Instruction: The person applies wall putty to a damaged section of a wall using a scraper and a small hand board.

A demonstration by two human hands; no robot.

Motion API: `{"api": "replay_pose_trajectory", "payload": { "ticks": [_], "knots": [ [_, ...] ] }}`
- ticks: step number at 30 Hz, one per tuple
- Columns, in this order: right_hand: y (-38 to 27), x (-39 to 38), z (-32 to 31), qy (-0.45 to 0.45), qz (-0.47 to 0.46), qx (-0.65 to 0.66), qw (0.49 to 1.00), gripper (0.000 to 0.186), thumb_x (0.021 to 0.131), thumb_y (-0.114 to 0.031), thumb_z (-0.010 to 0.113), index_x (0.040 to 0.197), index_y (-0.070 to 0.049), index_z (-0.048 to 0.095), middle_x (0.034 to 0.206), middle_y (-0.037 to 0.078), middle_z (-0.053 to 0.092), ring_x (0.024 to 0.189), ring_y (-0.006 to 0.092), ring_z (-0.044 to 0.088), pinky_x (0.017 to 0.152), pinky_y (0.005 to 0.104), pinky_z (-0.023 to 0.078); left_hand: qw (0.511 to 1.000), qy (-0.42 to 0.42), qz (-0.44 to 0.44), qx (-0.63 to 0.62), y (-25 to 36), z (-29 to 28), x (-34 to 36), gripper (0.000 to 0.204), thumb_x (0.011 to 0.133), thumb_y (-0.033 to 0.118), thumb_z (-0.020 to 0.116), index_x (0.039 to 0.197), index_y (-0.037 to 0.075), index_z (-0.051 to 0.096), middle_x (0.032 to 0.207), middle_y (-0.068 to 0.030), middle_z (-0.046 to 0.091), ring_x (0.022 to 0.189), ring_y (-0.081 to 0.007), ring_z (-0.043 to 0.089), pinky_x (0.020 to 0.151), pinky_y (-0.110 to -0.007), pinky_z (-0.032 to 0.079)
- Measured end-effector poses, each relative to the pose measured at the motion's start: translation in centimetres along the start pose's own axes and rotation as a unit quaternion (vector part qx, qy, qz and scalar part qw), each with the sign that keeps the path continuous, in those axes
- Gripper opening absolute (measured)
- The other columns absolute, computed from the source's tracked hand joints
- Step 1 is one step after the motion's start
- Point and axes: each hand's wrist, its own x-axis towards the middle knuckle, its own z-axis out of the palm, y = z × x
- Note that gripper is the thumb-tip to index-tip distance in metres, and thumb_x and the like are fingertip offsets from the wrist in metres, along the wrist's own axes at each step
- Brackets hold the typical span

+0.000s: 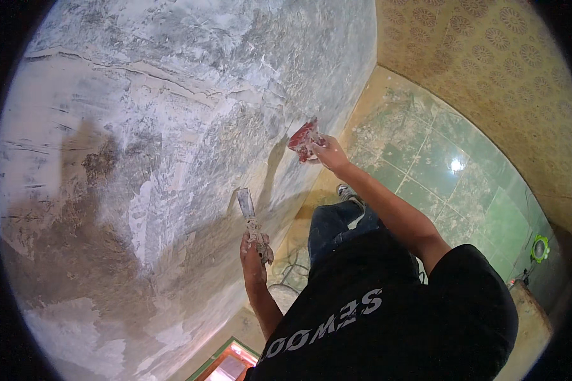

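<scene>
My left hand [253, 257] is closed around the handle of a putty knife [245, 204], whose metal blade points up the wall. White, dried filler cakes its handle. Farther up and to the right, my right hand [329, 154] grips a red plastic spreader [302, 140] smeared with white. The spreader is close to the patchy grey wall [190, 159]; whether its edge touches the wall I cannot tell. Uneven white filler and a ragged crack line [152, 75] mark the wall's surface, and darker brown patches show lower left.
Green floor tiles [432, 162], dusted with white, lie to the right below a wall with a yellow-brown flower pattern [489, 44]. A bright green round object [540, 249] sits at far right. A green-edged frame [235, 355] shows at the bottom, and a cable [293, 270] lies near my legs.
</scene>
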Motion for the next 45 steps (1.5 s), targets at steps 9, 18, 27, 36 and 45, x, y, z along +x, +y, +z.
{"api": "replay_pose_trajectory", "payload": {
  "ticks": [9,18,27,36,45],
  "knots": [
    [-3.3,3.7,4.2,-0.043,0.003,-0.268,0.962,0.028,0.090,-0.023,0.058,0.083,0.002,0.066,0.067,0.006,0.063,0.054,0.0135,0.061,0.048,0.0284,0.052,0.999,-0.023,0.029,-0.012,0.1,-1.4,0.9,0.023,0.096,0.016,0.043,0.115,0.006,0.051,0.080,-0.0041,0.056,0.045,-0.0099,0.046,0.039,-0.023,0.036],
    [-1.3,5.0,9.2,-0.023,0.019,-0.297,0.954,0.025,0.084,-0.021,0.064,0.082,0.004,0.066,0.069,0.008,0.064,0.054,0.0147,0.061,0.050,0.0302,0.053,0.996,-0.042,0.019,-0.078,-1.1,-7.4,1.5,0.021,0.096,0.015,0.043,0.113,0.006,0.050,0.080,-0.0038,0.056,0.047,-0.0095,0.048,0.040,-0.023,0.037],
    [-2.0,3.8,16.6,-0.098,0.116,-0.238,0.959,0.025,0.086,-0.027,0.062,0.085,-0.003,0.066,0.074,0.008,0.065,0.065,0.0144,0.063,0.058,0.0294,0.053,0.992,-0.063,0.028,-0.109,-2.4,-13.2,3.3,0.022,0.096,0.015,0.044,0.114,0.005,0.050,0.079,-0.0024,0.057,0.047,-0.0083,0.048,0.040,-0.023,0.037],
    [-14.2,-7.5,22.7,-0.169,-0.023,-0.403,0.899,0.040,0.088,-0.038,0.062,0.088,0.001,0.065,0.073,0.008,0.064,0.064,0.0127,0.060,0.060,0.0261,0.050,0.993,-0.005,0.028,-0.119,-4.4,-13.9,1.5,0.031,0.097,0.021,0.044,0.121,0.003,0.052,0.080,-0.0035,0.059,0.049,-0.0075,0.047,0.040,-0.023,0.036],
    [-17.1,-14.1,10.7,-0.133,-0.100,-0.344,0.924,0.031,0.087,-0.030,0.062,0.091,0.000,0.067,0.068,0.002,0.060,0.059,0.0086,0.053,0.049,0.0230,0.042,0.987,-0.139,0.071,-0.031,-2.2,-9.0,-2.1,0.029,0.095,0.017,0.046,0.119,0.002,0.051,0.079,-0.0035,0.059,0.046,-0.0080,0.047,0.040,-0.023,0.036]
  ]
}}
